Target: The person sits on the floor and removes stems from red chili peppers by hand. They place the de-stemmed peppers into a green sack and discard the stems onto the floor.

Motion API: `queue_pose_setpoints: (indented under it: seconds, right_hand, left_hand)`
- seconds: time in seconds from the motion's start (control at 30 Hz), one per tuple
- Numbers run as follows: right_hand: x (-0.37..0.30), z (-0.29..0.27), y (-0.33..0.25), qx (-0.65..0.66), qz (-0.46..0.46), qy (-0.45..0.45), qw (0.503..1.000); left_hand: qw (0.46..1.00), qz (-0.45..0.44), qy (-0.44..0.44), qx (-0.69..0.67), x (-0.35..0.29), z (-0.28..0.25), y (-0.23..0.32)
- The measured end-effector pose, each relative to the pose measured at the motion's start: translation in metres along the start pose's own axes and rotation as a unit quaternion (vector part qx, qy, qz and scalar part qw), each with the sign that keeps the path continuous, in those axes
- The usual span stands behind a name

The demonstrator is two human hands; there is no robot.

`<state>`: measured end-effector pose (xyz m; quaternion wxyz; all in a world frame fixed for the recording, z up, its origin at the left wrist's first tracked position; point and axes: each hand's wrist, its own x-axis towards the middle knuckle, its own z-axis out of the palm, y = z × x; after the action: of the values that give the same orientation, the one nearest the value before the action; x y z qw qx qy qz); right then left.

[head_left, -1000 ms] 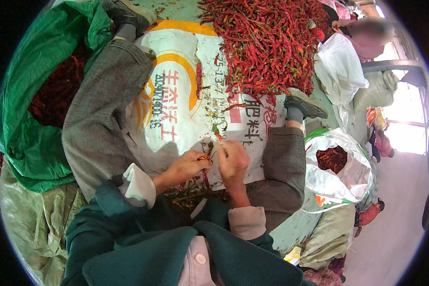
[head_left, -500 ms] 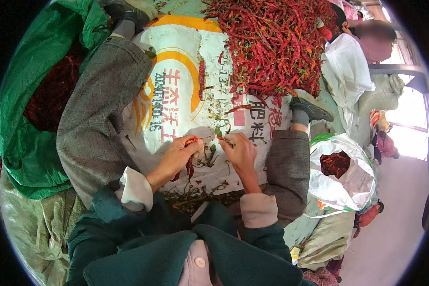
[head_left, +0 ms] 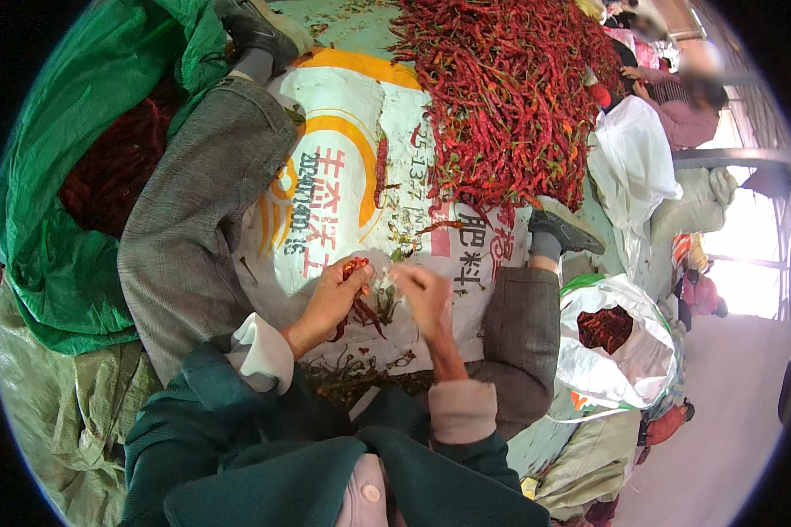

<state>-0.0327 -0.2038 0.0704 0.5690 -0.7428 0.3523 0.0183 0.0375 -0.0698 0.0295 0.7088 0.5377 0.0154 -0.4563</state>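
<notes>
My left hand (head_left: 327,303) is closed round a small bunch of dried red chili peppers (head_left: 366,316), whose tips hang below the fingers. Just to its right, my right hand (head_left: 426,300) has its fingers bent into a pinch and is blurred by motion; what it holds, if anything, cannot be made out. Beneath both hands lies a flat white woven sack (head_left: 325,237) with yellow and dark printing. Loose stems and leaf bits (head_left: 360,364) are scattered on it close to my body. A single chili pepper (head_left: 381,162) rests farther up the sack.
A large heap of red chili peppers (head_left: 518,97) lies at the far right of the sack. Left of my leg stands a green bag (head_left: 53,211) of dark red peppers. At right sits a white bag (head_left: 580,369) with peppers inside. Other people (head_left: 684,110) are at the right.
My right hand has turned and drawn toward my left hand; the green-leaved piece at its fingertips no longer shows there. More of the peppers hang from my left hand. The whole view has shifted slightly.
</notes>
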Motion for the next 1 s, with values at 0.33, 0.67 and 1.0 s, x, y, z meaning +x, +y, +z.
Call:
queue_pose_setpoints:
  seconds: [0.33, 0.67, 1.0]
  right_hand:
    - [0.193, 0.021, -0.044, -0.134, -0.196, 0.159, 0.958]
    - [0.069, 0.001, -0.029, -0.094, -0.15, -0.088, 0.98]
    - [-0.021, -0.014, 0.009, -0.114, -0.232, 0.051, 0.965]
  left_hand:
    - [0.999, 0.013, 0.002, -0.039, 0.008, 0.0, 0.006]
    - [0.997, 0.076, 0.03, -0.003, 0.009, -0.004, 0.024]
    - [0.967, 0.036, -0.235, 0.092, -0.001, 0.005, -0.008]
